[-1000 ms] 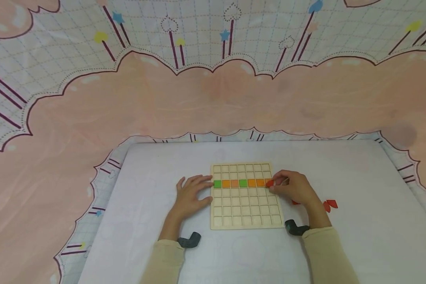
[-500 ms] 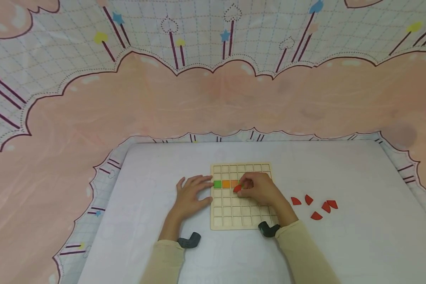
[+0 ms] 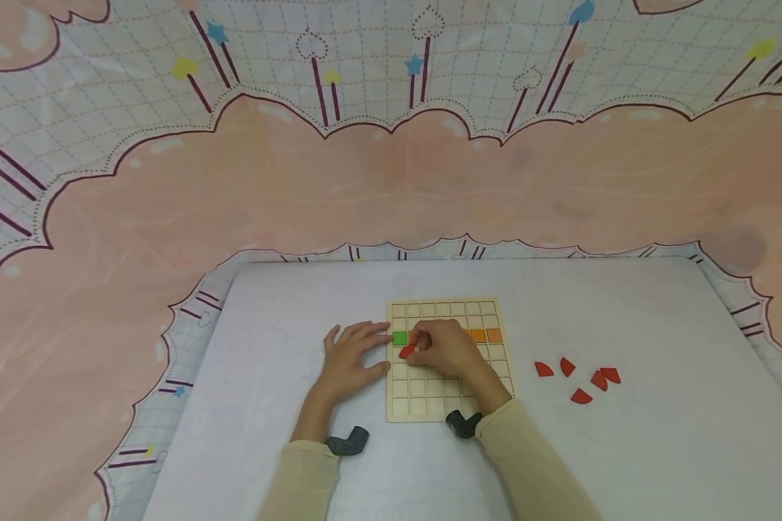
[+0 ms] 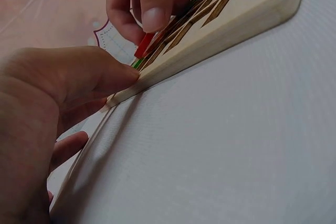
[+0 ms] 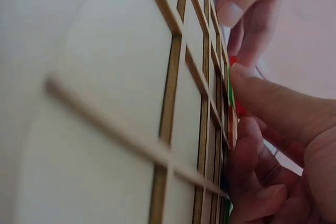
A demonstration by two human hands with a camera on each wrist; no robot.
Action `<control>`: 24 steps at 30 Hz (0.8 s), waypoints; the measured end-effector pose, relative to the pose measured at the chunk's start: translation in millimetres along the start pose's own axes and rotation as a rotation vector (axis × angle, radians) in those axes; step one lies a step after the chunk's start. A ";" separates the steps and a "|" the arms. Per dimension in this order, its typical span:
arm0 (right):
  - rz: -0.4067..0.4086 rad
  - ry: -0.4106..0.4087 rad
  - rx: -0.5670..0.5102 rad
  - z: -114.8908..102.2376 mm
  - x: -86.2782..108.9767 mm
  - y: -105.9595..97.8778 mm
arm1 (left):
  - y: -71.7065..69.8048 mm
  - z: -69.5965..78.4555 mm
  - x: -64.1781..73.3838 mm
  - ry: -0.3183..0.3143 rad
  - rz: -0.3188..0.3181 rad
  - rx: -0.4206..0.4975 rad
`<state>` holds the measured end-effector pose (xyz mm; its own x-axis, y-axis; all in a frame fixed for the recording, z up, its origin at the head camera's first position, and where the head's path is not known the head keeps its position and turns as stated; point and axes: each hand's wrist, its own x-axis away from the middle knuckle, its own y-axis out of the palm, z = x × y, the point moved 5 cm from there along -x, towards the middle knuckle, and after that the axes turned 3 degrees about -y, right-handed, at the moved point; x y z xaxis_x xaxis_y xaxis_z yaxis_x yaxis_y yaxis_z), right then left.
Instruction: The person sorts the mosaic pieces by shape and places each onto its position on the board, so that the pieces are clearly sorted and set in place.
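A pale wooden grid board (image 3: 433, 409) lies on the white table, with a row of coloured tiles across it. A green tile (image 3: 400, 339) sits at the row's left end, and an orange tile (image 3: 478, 336) shows toward the right. My right hand (image 3: 448, 349) pinches a red quarter-circle piece (image 3: 407, 352) between thumb and fingers, over the row's left part, and hides the middle tiles. Along the board's left edge rests my left hand (image 3: 352, 364), fingers spread, its thumb touching the rim. The left wrist view shows the red piece (image 4: 143, 45) close over the grid.
Several loose red quarter-circle pieces (image 3: 581, 396) lie on the table (image 3: 678, 434) right of the board. Each wrist wears a dark device, the left device (image 3: 348, 441) resting near the board's lower left. A patterned cloth (image 3: 391, 181) stretches behind the table.
My right hand has carried the red piece from the row's right end leftward to near its left end, uncovering the loose red pieces. My left hand has stayed in place.
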<state>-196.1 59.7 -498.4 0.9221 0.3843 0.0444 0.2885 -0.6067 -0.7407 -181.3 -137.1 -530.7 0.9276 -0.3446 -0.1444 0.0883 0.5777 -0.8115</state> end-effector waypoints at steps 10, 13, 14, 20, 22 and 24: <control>0.026 0.045 0.028 -6.6 -2.0 4.2 | -0.9 1.4 -0.3 -0.003 0.002 -0.003; 0.018 0.065 0.039 -8.2 -1.4 5.0 | -0.6 1.4 -0.4 -0.001 0.004 -0.010; 0.015 0.070 0.045 -9.1 -1.2 5.1 | -0.6 1.4 -0.4 -0.002 0.004 -0.014; 0.001 0.091 0.070 -10.4 -1.1 7.4 | 0.7 0.1 -0.3 -0.011 0.001 -0.017; -0.003 0.096 0.072 -9.6 -1.3 8.2 | 0.9 0.3 -0.3 -0.012 -0.001 -0.010; -0.005 0.101 0.070 -8.2 -1.3 9.0 | 1.3 0.5 -0.3 -0.012 -0.001 -0.005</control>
<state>-192.5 48.1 -499.6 0.9431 0.3130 0.1124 0.2773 -0.5534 -0.7854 -181.3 -135.9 -531.4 0.9316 -0.3366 -0.1369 0.0875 0.5734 -0.8146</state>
